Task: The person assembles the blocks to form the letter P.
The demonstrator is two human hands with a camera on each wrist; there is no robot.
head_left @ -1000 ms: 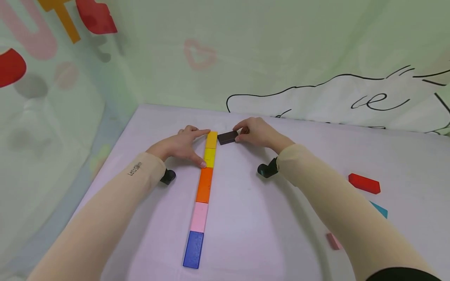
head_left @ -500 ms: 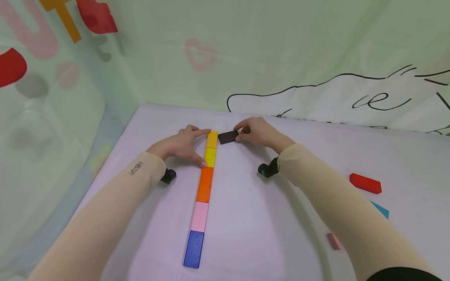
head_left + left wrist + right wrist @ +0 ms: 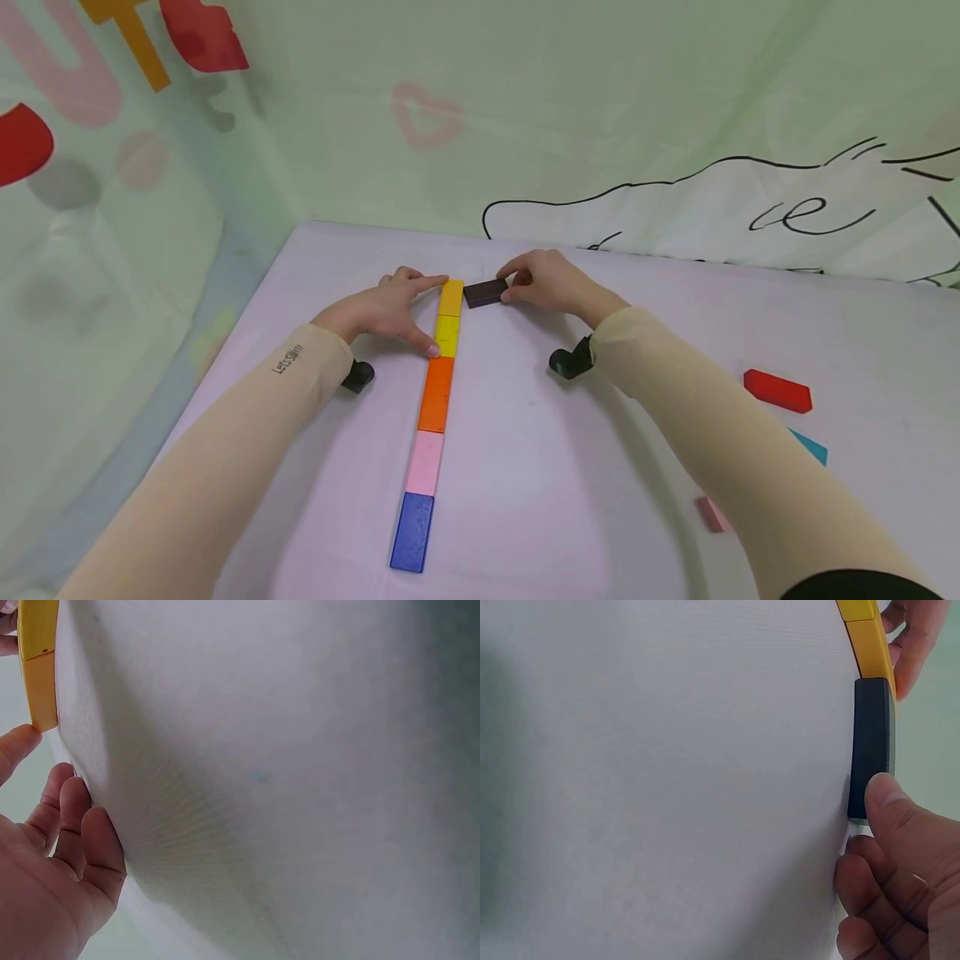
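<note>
My right hand (image 3: 551, 283) pinches one end of a black block (image 3: 486, 292) between thumb and fingers. The block's other end meets the right side of an amber block (image 3: 451, 297), slightly tilted against it. Stretched out on the left, my left hand (image 3: 382, 308) touches the amber block's far corner with its index finger. Its thumb rests at the left edge where a yellow block (image 3: 447, 336) meets an orange block (image 3: 436, 394). In the left wrist view the index fingertip touches the end of the amber block (image 3: 41, 694); the other fingers curl loosely.
Nearer me the row continues with a pink block (image 3: 425, 462) and a blue block (image 3: 412, 532). To the right lie a red block (image 3: 778, 391), a partly hidden teal piece (image 3: 812, 447) and a small pink block (image 3: 712, 515). A pale printed curtain (image 3: 337, 108) hangs behind the white tabletop (image 3: 540, 467).
</note>
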